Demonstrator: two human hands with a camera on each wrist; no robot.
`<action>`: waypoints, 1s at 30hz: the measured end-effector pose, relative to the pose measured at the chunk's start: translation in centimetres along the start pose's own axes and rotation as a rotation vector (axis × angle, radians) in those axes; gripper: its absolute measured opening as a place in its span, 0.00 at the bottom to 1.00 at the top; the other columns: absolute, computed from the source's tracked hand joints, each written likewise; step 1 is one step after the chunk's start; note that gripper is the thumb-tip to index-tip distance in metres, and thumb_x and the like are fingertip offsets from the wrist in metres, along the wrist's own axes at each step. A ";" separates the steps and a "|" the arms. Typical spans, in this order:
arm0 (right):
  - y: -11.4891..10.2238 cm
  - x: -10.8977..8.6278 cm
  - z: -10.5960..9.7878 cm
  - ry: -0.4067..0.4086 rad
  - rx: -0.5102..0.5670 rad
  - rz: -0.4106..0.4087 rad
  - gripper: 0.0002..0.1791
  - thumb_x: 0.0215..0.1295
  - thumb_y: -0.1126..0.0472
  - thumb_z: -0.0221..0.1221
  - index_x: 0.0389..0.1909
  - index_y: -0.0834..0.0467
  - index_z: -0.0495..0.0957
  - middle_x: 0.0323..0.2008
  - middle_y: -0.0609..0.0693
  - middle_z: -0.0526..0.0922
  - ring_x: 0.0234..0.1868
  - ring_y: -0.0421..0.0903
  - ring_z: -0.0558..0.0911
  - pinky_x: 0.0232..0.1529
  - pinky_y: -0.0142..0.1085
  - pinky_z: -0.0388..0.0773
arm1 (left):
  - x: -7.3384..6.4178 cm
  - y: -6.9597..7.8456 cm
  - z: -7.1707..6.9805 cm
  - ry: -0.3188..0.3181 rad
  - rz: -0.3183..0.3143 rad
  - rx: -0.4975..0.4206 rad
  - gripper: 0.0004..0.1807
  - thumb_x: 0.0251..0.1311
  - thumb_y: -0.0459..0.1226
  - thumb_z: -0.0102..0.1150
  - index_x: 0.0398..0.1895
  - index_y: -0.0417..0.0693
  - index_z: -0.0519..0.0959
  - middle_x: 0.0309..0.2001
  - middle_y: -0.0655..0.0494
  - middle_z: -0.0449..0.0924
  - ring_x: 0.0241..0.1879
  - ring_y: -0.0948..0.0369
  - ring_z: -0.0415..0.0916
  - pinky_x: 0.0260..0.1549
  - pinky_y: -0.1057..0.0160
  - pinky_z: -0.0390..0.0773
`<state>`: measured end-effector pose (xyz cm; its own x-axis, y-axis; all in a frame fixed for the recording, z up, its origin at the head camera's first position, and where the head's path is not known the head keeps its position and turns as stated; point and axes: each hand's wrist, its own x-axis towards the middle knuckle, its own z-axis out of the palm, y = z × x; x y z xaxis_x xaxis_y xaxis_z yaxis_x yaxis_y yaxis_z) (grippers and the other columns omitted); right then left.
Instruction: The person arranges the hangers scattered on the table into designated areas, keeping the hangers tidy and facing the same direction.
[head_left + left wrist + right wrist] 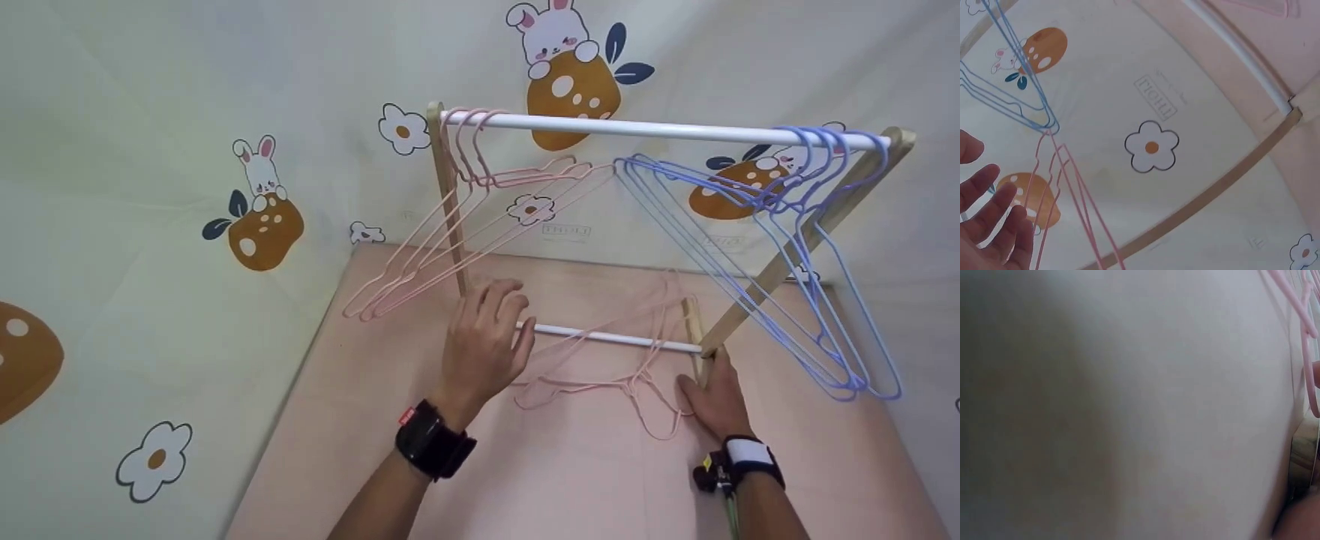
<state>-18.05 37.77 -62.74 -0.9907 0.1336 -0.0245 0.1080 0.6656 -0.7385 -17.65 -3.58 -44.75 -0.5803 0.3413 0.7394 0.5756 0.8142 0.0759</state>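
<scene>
A small garment rack (637,128) with wooden sides and white rods stands before me. My right hand (718,397) grips its near right wooden foot (694,324), thumb on one side and fingers on the other. My left hand (484,341) is raised by the left side, fingers loosely bent and holding nothing; the left wrist view shows these fingers (1002,205) apart from the pink hangers (1053,174). Several pink hangers (491,181) hang at the top rod's left end. Several blue hangers (855,384) hang at its right end.
More pink hangers (630,385) lie on the pink surface (555,480), under and in front of the lower white rod (607,335). Behind and to the left rises a pale sheet (300,90) printed with rabbits and flowers. A pink hanger (1310,371) edges into the right wrist view.
</scene>
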 end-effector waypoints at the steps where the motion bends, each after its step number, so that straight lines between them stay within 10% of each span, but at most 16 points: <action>1: 0.0 0.0 0.0 0.001 0.000 0.001 0.49 0.75 0.63 0.63 0.84 0.74 0.43 0.77 0.82 0.57 0.80 0.76 0.57 0.78 0.67 0.53 | -0.3 0.3 0.5 -0.019 0.000 -0.002 0.11 0.69 0.39 0.73 0.47 0.44 0.85 0.58 0.48 0.84 0.59 0.49 0.80 0.59 0.51 0.82; 30: 0.3 -0.1 0.6 0.064 0.018 -0.044 0.45 0.71 0.63 0.65 0.79 0.74 0.51 0.73 0.81 0.63 0.74 0.74 0.65 0.73 0.65 0.59 | -6.5 1.9 12.3 -0.472 0.042 0.017 0.31 0.57 0.35 0.84 0.64 0.50 0.81 0.67 0.48 0.81 0.67 0.51 0.79 0.62 0.53 0.80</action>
<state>-18.00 37.52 -63.31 -0.9871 0.1518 0.0510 0.0626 0.6588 -0.7497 -19.85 1.48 -57.67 -0.7573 0.5469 0.3568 0.5968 0.8014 0.0384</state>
